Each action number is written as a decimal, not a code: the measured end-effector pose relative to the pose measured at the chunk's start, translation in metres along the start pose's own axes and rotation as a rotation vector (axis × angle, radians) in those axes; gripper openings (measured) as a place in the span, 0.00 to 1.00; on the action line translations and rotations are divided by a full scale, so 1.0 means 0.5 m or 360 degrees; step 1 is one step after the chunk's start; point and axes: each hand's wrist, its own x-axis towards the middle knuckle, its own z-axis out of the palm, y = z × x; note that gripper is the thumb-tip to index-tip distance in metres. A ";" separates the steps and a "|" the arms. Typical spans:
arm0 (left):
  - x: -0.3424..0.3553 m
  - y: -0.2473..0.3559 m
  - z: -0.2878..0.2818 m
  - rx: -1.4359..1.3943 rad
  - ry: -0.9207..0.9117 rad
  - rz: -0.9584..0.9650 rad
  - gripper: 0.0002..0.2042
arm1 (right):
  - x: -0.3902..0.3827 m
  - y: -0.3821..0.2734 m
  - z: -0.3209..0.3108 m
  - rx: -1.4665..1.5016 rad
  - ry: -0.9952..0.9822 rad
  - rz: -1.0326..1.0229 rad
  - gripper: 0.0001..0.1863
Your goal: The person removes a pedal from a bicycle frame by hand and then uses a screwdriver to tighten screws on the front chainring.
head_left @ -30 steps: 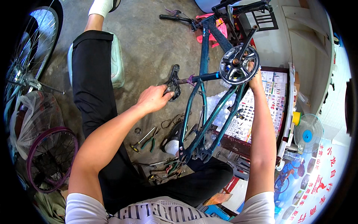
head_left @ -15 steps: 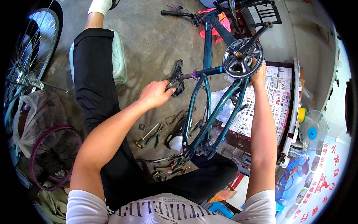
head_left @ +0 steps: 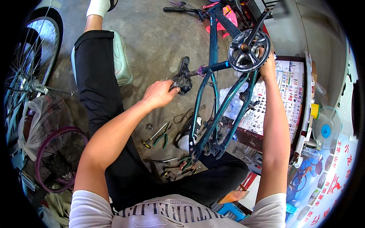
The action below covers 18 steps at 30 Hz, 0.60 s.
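Note:
My left hand (head_left: 161, 94) is closed on the front part of a worn black saddle (head_left: 184, 67), attached to a seatpost (head_left: 197, 72) of a dark teal bicycle frame (head_left: 213, 49). My right hand (head_left: 268, 65) grips the frame behind the chainring (head_left: 238, 57) and crank arm (head_left: 256, 24); its fingers are partly hidden there. The frame is tilted across my view, rear stays toward me and handlebar (head_left: 176, 9) at the top. Below it on the floor lie a screwdriver (head_left: 155, 135), green-handled pliers (head_left: 165, 138) and several other tools (head_left: 171, 174).
Left are a bicycle wheel (head_left: 53, 49), plastic bag (head_left: 43, 117) and purple rim (head_left: 39, 167). My leg rests by a pale green container (head_left: 122, 57). Right are a sheet-covered table (head_left: 285, 91), fan (head_left: 327, 131) and banner (head_left: 323, 193). A pink stool (head_left: 227, 19) stands beyond the frame.
Both hands have moved slightly up and to the right in view, together with the saddle, frame and chainring. The grips look the same.

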 end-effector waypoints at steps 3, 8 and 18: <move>-0.001 0.001 -0.002 0.0009 -0.0017 -0.0025 0.19 | 0.003 0.004 -0.002 0.0093 -0.0095 0.0167 0.18; 0.005 -0.008 0.002 0.0035 0.0018 -0.0029 0.19 | -0.005 0.024 0.027 -0.0139 0.0170 0.0122 0.14; 0.013 -0.016 -0.001 0.0102 0.0013 -0.0042 0.21 | 0.017 0.048 0.023 -0.0057 0.0111 0.0092 0.19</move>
